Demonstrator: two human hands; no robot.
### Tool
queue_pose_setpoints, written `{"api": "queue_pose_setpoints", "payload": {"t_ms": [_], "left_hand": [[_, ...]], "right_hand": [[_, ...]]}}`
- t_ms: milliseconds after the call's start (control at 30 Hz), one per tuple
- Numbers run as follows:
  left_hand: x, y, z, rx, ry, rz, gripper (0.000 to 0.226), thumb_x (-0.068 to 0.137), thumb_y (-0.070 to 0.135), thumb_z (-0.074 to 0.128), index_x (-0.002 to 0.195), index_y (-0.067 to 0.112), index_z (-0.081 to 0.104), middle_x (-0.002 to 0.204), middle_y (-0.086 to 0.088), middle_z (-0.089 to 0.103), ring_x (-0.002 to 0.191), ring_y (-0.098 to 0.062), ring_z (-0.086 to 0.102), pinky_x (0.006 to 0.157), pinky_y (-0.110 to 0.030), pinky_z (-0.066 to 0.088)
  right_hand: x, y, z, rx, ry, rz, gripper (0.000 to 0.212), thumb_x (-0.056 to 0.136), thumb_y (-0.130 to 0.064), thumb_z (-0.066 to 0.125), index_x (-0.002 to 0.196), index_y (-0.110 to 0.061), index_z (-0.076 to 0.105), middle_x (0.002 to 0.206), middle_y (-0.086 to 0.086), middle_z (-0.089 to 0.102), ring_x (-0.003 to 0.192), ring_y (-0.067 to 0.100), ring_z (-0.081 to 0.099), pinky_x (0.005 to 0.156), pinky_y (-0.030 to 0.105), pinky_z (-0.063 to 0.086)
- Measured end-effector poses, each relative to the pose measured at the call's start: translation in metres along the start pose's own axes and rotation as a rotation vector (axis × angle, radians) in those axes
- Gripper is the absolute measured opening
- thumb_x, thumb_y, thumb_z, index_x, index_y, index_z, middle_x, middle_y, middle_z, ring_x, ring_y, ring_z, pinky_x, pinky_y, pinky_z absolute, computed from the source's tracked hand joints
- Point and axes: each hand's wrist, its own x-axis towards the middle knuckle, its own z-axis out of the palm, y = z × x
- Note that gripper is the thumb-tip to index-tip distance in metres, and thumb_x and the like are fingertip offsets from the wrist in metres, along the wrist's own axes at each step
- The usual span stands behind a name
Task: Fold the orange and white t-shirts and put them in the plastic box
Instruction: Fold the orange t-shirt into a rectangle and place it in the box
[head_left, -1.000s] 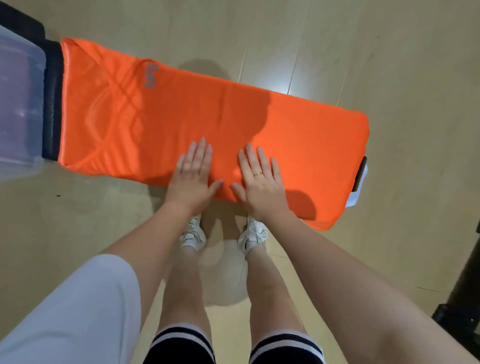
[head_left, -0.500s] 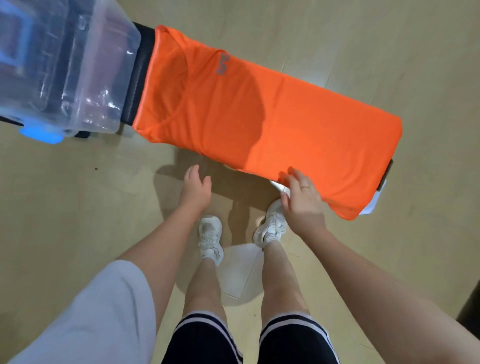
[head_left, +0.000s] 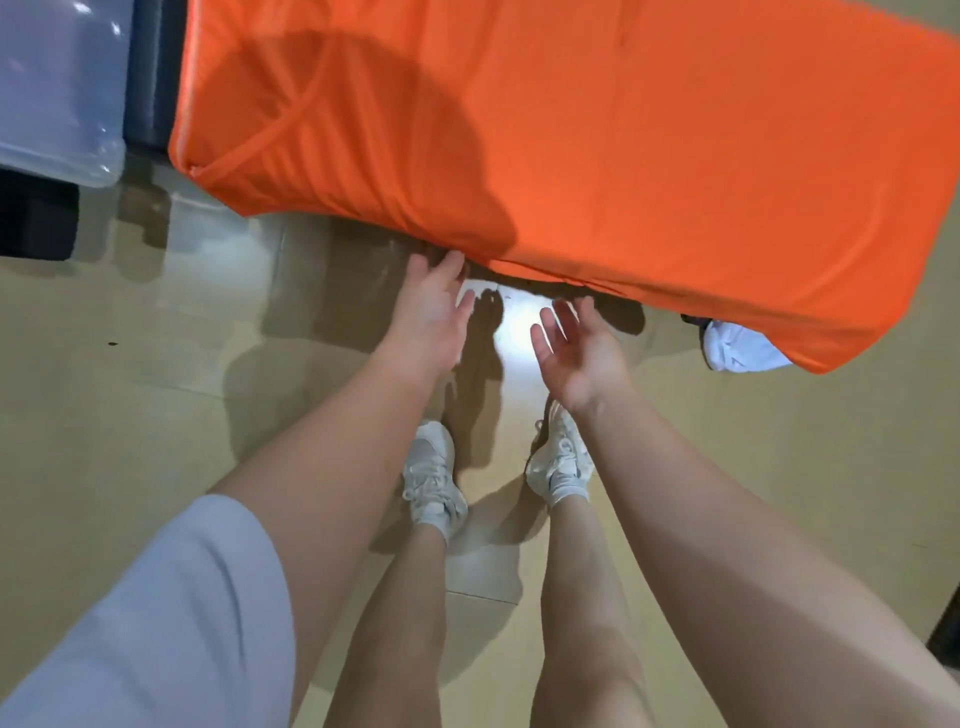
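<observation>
The orange shirt (head_left: 597, 145) lies spread over a raised surface, its long axis running left to right and dipping toward the lower right, collar end at the left beside the plastic box (head_left: 57, 93). A white shirt (head_left: 737, 348) peeks out under its right corner. Below the near edge, the left hand (head_left: 431, 317) reaches up, fingertips at the hem. The right hand (head_left: 576, 348), just apart, hangs palm-up, fingers relaxed, holding nothing.

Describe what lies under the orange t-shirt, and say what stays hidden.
Under the orange t-shirt, white cloth pokes out at the right end, and a dark surface shows at the left end. How far either runs beneath is covered.
</observation>
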Motion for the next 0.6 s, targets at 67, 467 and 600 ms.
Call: {"api": "queue_pose_setpoints", "payload": {"t_ms": [67,467,600], "left_hand": [[0.007,-0.007,0.0,-0.049,-0.083,0.012,0.014,0.097,0.014,0.041,0.089,0.024,0.047,0.109,0.004,0.056,0.12,-0.017,0.049,0.114,-0.039,0.025],[-0.036,-0.028,-0.015,-0.175,-0.131,0.003,0.017,0.095,0.016,0.047,0.111,0.013,0.049,0.112,-0.006,0.064,0.096,-0.015,0.066,0.084,-0.028,0.056],[-0.075,-0.004,0.008,-0.087,0.175,0.048,0.007,0.091,0.012,0.055,0.086,0.014,0.05,0.096,-0.009,0.064,0.08,-0.017,0.064,0.068,-0.024,0.059]], "right_hand": [[0.007,0.003,0.005,0.098,-0.041,-0.028,0.021,0.098,-0.028,0.043,0.115,-0.018,0.05,0.103,-0.003,0.057,0.115,0.017,0.049,0.103,0.032,0.038],[-0.034,0.012,-0.013,0.324,-0.044,0.032,0.013,0.09,-0.023,0.057,0.091,-0.011,0.062,0.073,0.0,0.072,0.068,0.011,0.069,0.074,0.025,0.057],[-0.064,-0.01,-0.019,0.261,0.205,-0.011,0.014,0.091,-0.021,0.056,0.079,-0.016,0.055,0.05,-0.004,0.061,0.036,0.003,0.051,0.036,0.012,0.04]]}}
